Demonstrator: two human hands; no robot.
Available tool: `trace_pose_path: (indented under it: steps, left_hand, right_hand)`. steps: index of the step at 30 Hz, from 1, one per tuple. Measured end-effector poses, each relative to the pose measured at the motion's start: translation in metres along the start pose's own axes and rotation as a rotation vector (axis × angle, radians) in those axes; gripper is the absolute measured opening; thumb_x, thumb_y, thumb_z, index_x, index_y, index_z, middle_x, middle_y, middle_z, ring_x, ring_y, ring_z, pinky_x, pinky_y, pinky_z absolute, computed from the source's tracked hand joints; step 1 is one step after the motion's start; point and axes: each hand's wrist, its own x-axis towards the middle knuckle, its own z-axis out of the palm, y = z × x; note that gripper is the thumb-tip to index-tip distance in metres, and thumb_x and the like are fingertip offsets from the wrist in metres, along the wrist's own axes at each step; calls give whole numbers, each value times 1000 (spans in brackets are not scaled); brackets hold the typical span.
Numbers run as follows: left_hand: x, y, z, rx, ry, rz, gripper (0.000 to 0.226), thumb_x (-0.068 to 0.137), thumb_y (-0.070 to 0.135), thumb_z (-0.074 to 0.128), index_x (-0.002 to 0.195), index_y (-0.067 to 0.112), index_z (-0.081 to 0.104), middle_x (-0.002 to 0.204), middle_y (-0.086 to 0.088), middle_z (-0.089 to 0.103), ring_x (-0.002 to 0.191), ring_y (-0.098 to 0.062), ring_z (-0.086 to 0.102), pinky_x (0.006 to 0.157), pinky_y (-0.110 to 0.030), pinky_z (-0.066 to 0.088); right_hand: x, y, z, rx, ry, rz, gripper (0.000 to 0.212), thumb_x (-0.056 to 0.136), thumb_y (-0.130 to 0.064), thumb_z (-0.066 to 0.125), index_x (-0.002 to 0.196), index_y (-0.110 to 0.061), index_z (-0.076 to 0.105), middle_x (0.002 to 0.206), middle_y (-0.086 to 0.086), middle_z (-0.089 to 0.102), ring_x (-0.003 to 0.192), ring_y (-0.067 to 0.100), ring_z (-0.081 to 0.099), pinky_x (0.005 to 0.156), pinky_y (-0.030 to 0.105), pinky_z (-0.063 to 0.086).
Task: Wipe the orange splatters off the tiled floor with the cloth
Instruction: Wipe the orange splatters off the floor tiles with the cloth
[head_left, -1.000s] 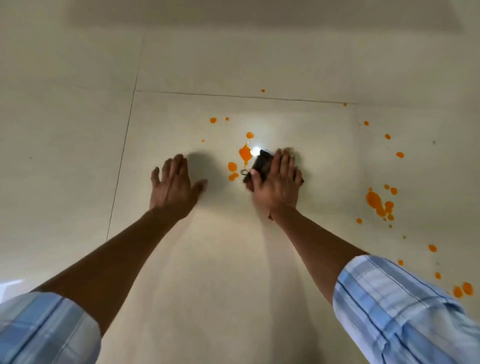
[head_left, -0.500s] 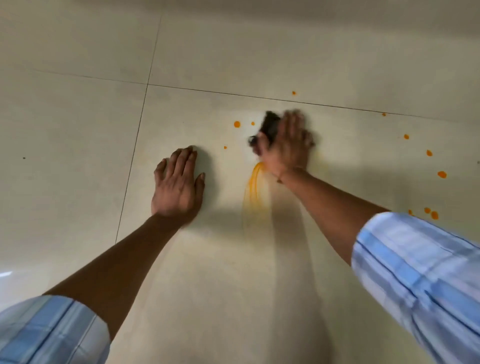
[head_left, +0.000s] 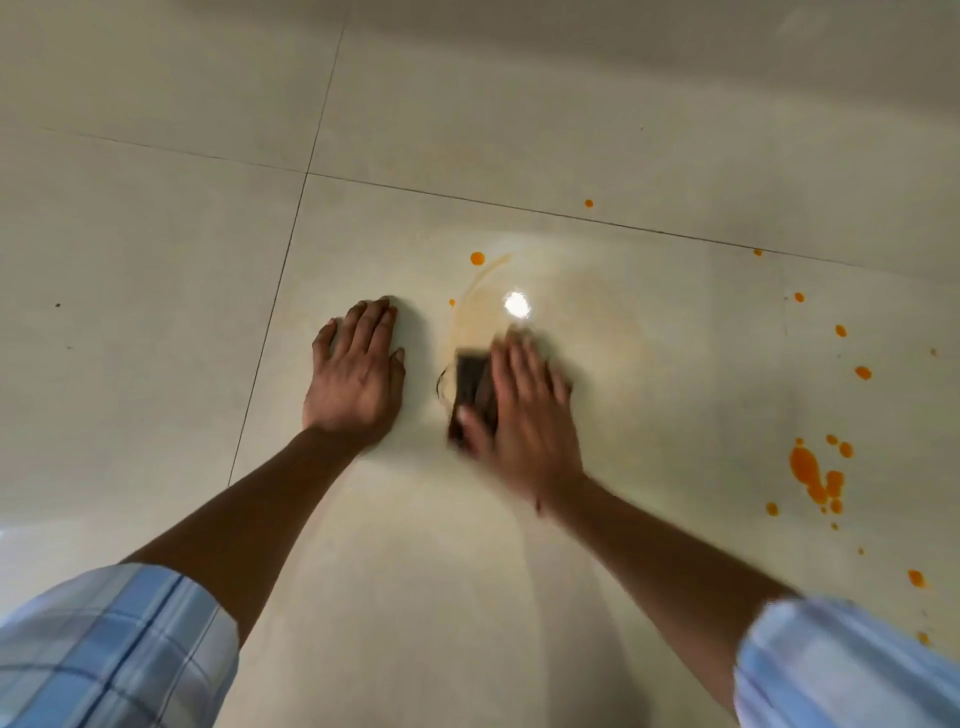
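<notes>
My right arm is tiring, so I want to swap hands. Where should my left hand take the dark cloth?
Pinch the long left edge of the cloth, coming in from the left. That strip is the only part showing; the right hand lies flat over the rest, and the left hand rests on the tile just beside it.

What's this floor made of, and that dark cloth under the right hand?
Floor: likely glazed ceramic or porcelain tile, cream and glossy; it mirrors a bright light spot and shows thin grout lines. Cloth: dark, probably a soft matte fabric; motion blur hides any weave.
</notes>
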Motion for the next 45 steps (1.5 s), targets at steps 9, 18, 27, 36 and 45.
trace_pose_path:
  steps: [9, 18, 27, 36, 45]
  left_hand:
    - [0, 0, 2, -4, 2, 0, 51, 96, 26, 34, 142, 5, 38, 150, -12, 38, 140, -27, 29, 114, -44, 17]
    - [1, -2, -2, -47, -32, -1, 56, 97, 34, 28, 143, 5, 37, 151, -11, 37, 141, -28, 27, 114, -44, 14]
    - [-14, -33, -25, -108, 0, -151, 58, 97, 35, 29, 147, 5, 31, 156, -12, 28, 144, -30, 23, 115, -47, 18]
    - [-21, -48, -11, -7, 38, -137, 54, 99, 28, 31, 148, 6, 29, 156, -11, 28, 144, -26, 23, 112, -40, 19]
    - [-21, -52, -12, 5, 20, -129, 53, 99, 27, 32, 148, 6, 30, 156, -10, 29, 144, -24, 24, 111, -39, 22]
  right_hand:
    - [59, -2, -3, 28, 67, 106, 84, 89, -63, 27, 152, -8, 23, 160, 12, 20, 148, 26, 15, 118, 45, 16]
    - [47, -4, -2, -27, -18, -139, 82, 91, -65, 26, 153, -10, 23, 160, 11, 19, 148, 25, 16, 119, 44, 12]
    - [-51, -25, 11, 30, -81, -381, 81, 91, -62, 35, 152, -9, 25, 160, 9, 22, 148, 23, 16, 117, 46, 22]
    - [132, -34, 0, -19, 18, -96, 82, 92, -63, 28, 154, -10, 15, 162, 11, 9, 150, 24, 5, 119, 42, 5]
    - [146, -30, -11, -25, 23, 11, 80, 94, -60, 31, 153, -9, 15, 161, 13, 13, 149, 26, 8, 117, 46, 9]
